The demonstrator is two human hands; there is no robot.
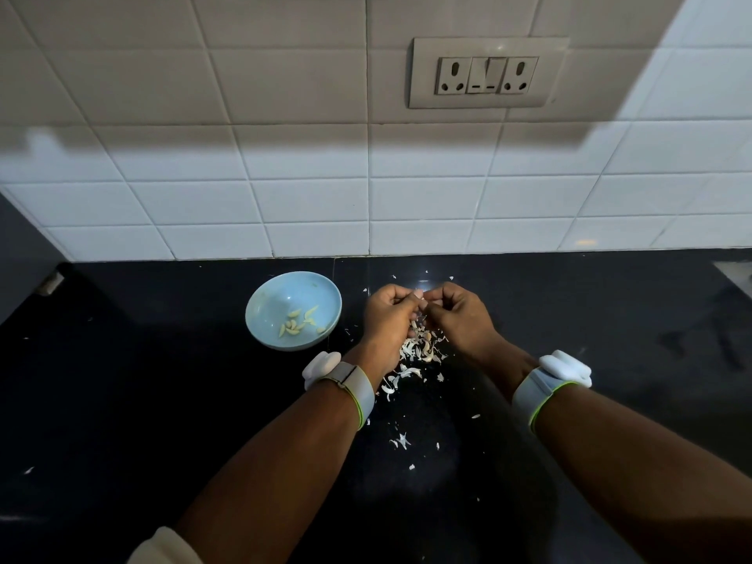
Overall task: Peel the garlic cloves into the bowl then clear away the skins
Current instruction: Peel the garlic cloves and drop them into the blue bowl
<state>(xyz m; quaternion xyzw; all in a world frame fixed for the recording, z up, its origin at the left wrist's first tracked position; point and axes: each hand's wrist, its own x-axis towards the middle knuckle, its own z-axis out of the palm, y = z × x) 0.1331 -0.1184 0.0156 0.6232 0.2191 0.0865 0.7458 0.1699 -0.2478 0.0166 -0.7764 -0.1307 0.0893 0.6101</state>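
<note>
A light blue bowl (pixel 260 315) stands on the black counter (pixel 122 400) and holds several peeled garlic cloves (pixel 295 322). Just right of it, my left hand (pixel 388 319) and my right hand (pixel 457 315) meet above the counter, fingertips pinched together on a garlic clove (pixel 419 295) that is mostly hidden between them. Below the hands lies a heap of white garlic skins (pixel 421 350), with loose flakes scattered toward me. Each wrist wears a pale band with a white device.
A white tiled wall (pixel 325 197) rises right behind the counter, with a socket panel (pixel 486 73) high up. A dark cabinet side (pixel 24 254) stands at the far left. Small skin flakes dot the counter around the heap.
</note>
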